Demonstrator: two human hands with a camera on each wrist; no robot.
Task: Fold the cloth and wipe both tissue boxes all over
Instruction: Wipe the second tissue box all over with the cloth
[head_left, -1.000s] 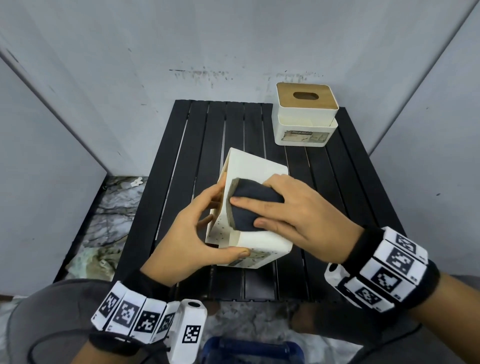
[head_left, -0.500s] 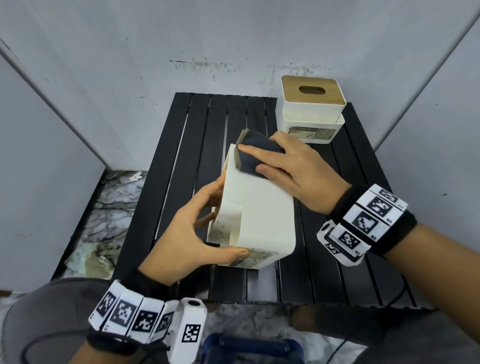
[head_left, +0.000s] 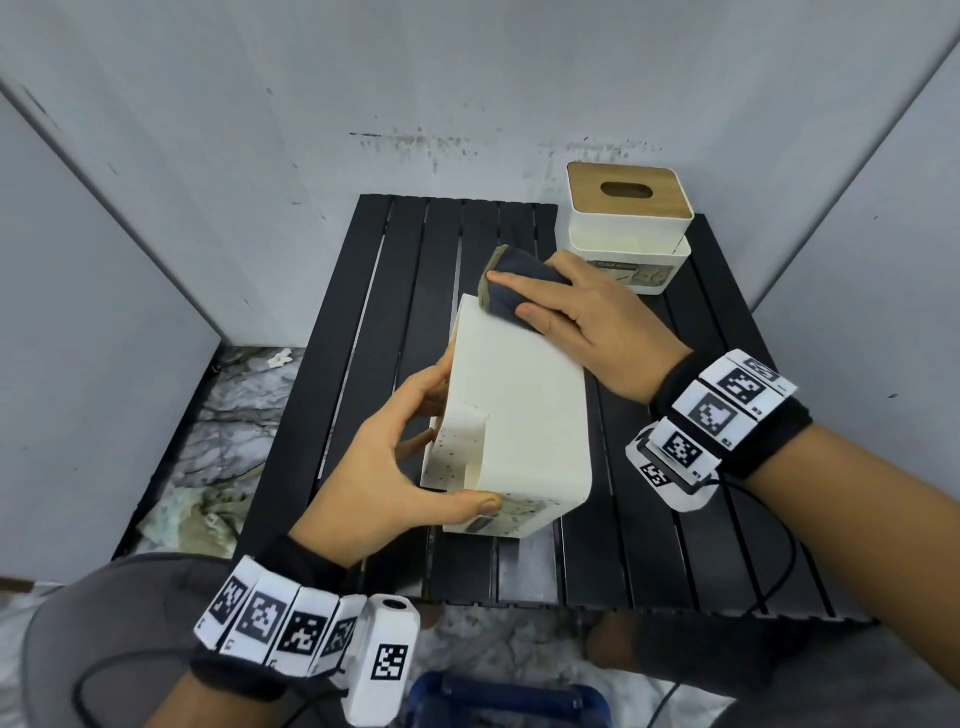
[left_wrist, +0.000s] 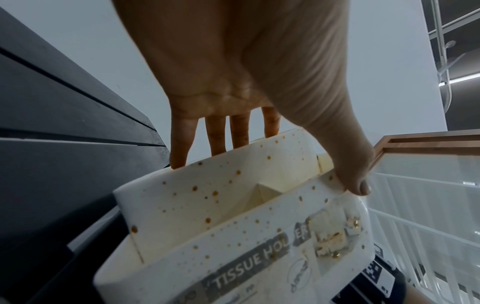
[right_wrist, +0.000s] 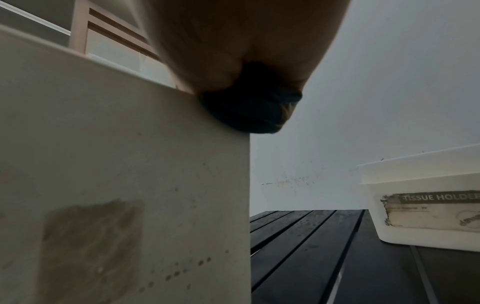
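A white tissue box (head_left: 519, 410) lies tipped on its side on the black slatted table (head_left: 649, 551), its speckled open side (left_wrist: 207, 197) facing left. My left hand (head_left: 395, 467) grips its near left end, thumb on the front edge and fingers (left_wrist: 215, 135) behind the wall. My right hand (head_left: 571, 312) holds a folded dark cloth (head_left: 511, 291) pressed on the box's far top edge; in the right wrist view the cloth (right_wrist: 249, 109) sits right at the corner. A second white tissue box (head_left: 626, 228) with a wooden lid stands upright at the back right.
Grey walls close in the table at the back and on both sides. Marbled floor with crumpled rubbish (head_left: 192, 519) shows to the left. A blue object (head_left: 498, 701) sits below the table's near edge. A cable (head_left: 779, 561) runs from my right wrist across the table.
My right hand has slid the cloth along the box's upper face from the near end to the far edge. The left hand has kept its grip and the box has hardly moved.
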